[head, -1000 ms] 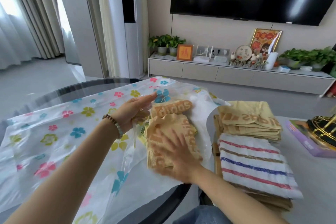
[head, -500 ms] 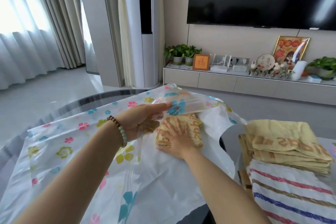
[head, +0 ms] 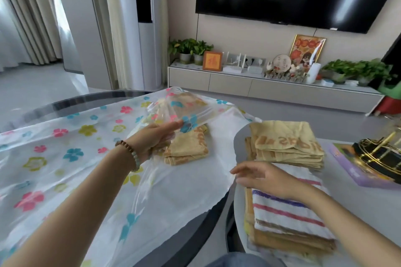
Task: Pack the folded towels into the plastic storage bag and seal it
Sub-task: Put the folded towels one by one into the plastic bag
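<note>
Left fingers: the left hand (head: 155, 140) pinches the top clear flap of the big see-through plastic bag with coloured flowers (head: 71, 154) and lifts it, so the mouth is open
Right fingers: the right hand (head: 263, 178) is loosely spread and holds nothing; it hovers just over the white folded towel with red, blue and brown stripes (head: 288, 208)
Towel in the bag: one yellow folded towel with orange letters (head: 188, 149) lies just inside the bag mouth, near the left hand
Towels left: the striped towel sits on top of a stack; behind it is a pile of yellow folded towels (head: 286, 141); both wait on the grey side table (head: 368, 206)
How far along: I think the job has only just begun, since most towels are still outside
What could go wrong: the flap is thin and slippery, so it may slide out of the pinch and the mouth would drop shut
What else could go wrong: a one-hand grab may pull the striped towel open or tip the stack
In the way: the yellow towel sits right at the mouth, so the next towel may bump it
Around: a purple flat box (head: 355, 169) and a black and gold wire stand (head: 382, 154) sit to the right, clear of the towels
</note>
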Demonstrator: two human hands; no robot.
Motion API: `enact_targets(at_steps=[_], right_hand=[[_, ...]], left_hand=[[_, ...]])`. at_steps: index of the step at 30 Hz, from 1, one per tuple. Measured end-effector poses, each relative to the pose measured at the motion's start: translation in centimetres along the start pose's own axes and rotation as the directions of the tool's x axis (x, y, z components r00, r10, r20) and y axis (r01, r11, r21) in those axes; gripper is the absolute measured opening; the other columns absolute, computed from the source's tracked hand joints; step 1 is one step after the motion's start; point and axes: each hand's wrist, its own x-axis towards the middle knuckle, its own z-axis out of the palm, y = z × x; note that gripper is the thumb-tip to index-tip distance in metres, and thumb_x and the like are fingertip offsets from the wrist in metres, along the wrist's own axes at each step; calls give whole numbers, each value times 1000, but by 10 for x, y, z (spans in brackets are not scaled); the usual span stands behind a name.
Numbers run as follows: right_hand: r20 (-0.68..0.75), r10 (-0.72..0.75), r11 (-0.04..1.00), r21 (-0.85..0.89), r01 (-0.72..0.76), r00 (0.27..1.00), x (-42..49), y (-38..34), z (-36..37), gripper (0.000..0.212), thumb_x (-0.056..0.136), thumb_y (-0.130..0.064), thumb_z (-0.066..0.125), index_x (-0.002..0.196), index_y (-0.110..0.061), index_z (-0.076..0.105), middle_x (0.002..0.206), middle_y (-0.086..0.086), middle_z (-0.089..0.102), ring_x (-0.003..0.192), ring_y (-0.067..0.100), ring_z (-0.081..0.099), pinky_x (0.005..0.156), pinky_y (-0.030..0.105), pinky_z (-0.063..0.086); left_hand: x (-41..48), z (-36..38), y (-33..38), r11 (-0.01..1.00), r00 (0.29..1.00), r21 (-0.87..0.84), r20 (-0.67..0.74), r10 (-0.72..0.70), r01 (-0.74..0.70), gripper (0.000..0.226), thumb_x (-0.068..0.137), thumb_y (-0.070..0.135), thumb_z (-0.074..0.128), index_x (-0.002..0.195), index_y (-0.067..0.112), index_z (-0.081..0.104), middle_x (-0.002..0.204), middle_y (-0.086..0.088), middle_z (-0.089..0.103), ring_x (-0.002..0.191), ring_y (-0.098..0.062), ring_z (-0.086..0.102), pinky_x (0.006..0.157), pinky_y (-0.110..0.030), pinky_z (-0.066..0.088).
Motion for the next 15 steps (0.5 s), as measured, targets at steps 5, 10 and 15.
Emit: enact_targets(at_steps=[5,10,15], right_hand=[[-143,207,945,-226,-235,968,-37,35,-48,58,67,-61,71,117,-41,50,130,-18,43,122,4,41,102,23,33],[-117,95,928,-348,-130,989,-62,50,-16,70,55,-82,59,120,-58,46,145,-27,26,140,1,19,118,33,19],[-92,20,661,-746,-82,996,-77,85,16,98,64,-90,36,146,-51,-1,157,-20,-13,145,4,-17,119,32,-13]], left_hand=[[0,15,-13,1000,998,-7,-56,-25,25,32,74,42,68,85,12,68,43,9,38,29,-2,32,31,-12,29],[1,19,-16,999,995,-37,-93,-37,33,49,78,40,65,112,5,59,45,8,49,27,1,41,31,-9,32],[-2,23,-17,999,995,-30,-96,-32,29,64,77,42,67,122,-1,55,71,-16,63,27,1,38,30,-8,32]])
